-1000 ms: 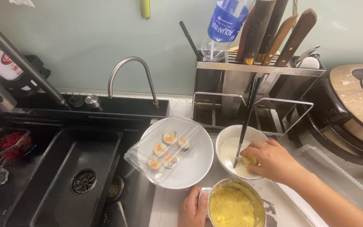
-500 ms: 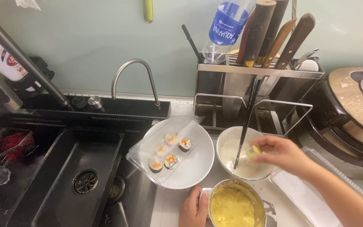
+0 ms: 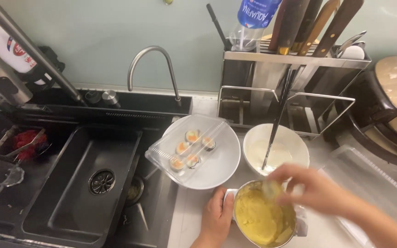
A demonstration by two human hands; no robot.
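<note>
My left hand [image 3: 217, 216] grips the side of a small metal pot [image 3: 259, 218] full of yellow crumbly mixture at the counter's front edge. Blurred with motion, my right hand [image 3: 318, 190] hovers over the pot's far rim, its fingertips pinching a small pale piece of food [image 3: 271, 187]. Just behind stands a white bowl [image 3: 295, 140] of white batter with dark chopsticks [image 3: 277, 121] leaning in it. To the left, a white plate [image 3: 224, 172] carries a clear plastic tray [image 3: 161, 154] holding several sushi rolls [image 3: 187, 147].
A dark sink [image 3: 88, 183] with a curved faucet [image 3: 155, 69] fills the left. A metal rack [image 3: 290, 64] with knives and an upturned bottle stands behind the bowls. A round cooker [image 3: 391, 101] and a clear plastic container [image 3: 373, 183] sit at the right.
My right hand has lifted the piece of food out of the white bowl and brought it toward me, over the metal pot. My left hand has stayed on the pot.
</note>
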